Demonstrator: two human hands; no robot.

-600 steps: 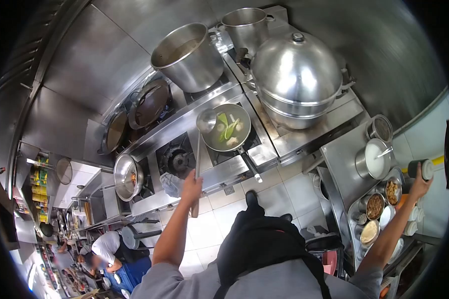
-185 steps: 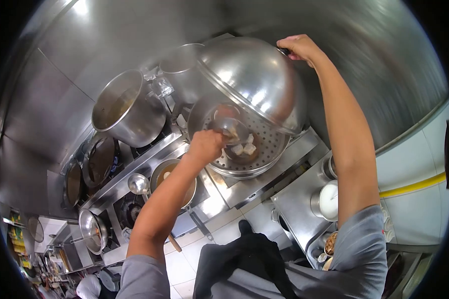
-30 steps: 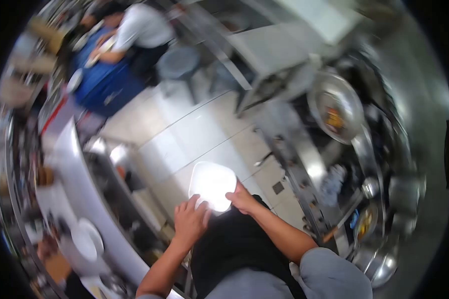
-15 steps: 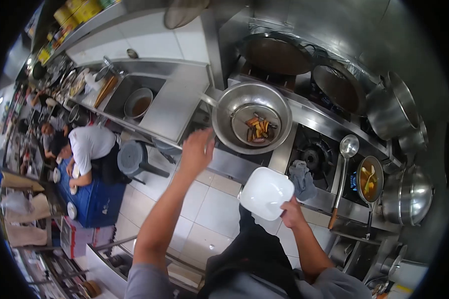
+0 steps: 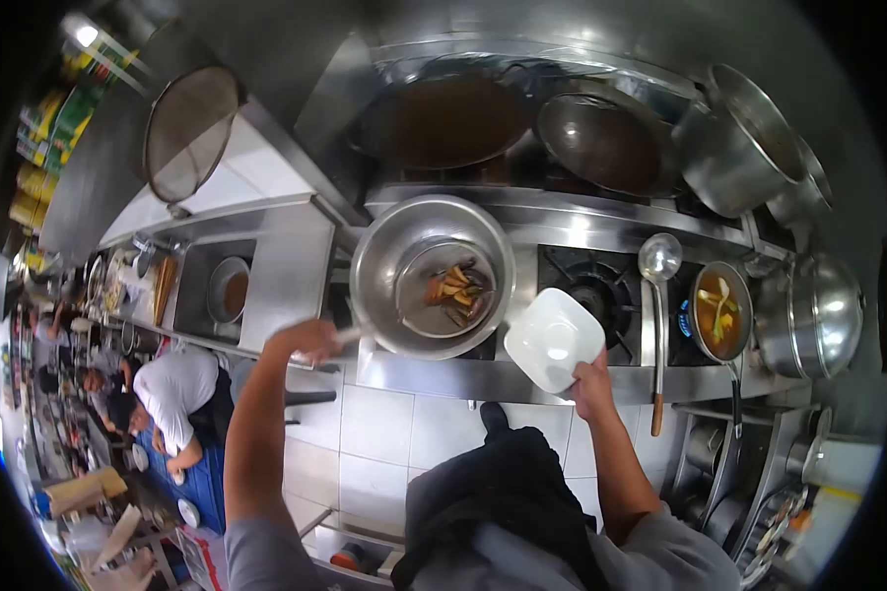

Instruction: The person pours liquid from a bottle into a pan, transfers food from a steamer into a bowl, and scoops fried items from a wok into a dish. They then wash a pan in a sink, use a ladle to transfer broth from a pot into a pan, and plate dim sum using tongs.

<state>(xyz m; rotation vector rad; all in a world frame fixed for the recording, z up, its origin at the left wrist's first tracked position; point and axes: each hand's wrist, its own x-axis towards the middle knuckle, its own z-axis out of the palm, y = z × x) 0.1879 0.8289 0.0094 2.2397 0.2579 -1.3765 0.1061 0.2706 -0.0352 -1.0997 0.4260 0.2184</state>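
Note:
My left hand [image 5: 307, 340] is closed around the end of a pale handle [image 5: 351, 336] at the lower left rim of a large steel bowl [image 5: 376, 266]. A round, shallow metal piece lies inside the bowl, holding orange and dark purplish strips of food [image 5: 455, 288]; how the handle joins it is not clear. My right hand [image 5: 590, 387] grips a white square bowl [image 5: 554, 335] by its lower right corner. Nothing is in the white bowl, which is tilted beside the steel one, over the stove's front edge.
A long ladle [image 5: 659, 295] lies right of the burner [image 5: 593, 295]. Further right, a small pan [image 5: 747, 330] of orange broth sits over a blue flame. Woks [image 5: 601, 148] and pots [image 5: 729, 148] line the back. At left are a sink [image 5: 189, 286] and a bent-over person [image 5: 179, 389].
My left hand has moved from beside the bowl onto the handle, which has swung down toward me. The white bowl has moved up to the stove edge. The view has turned.

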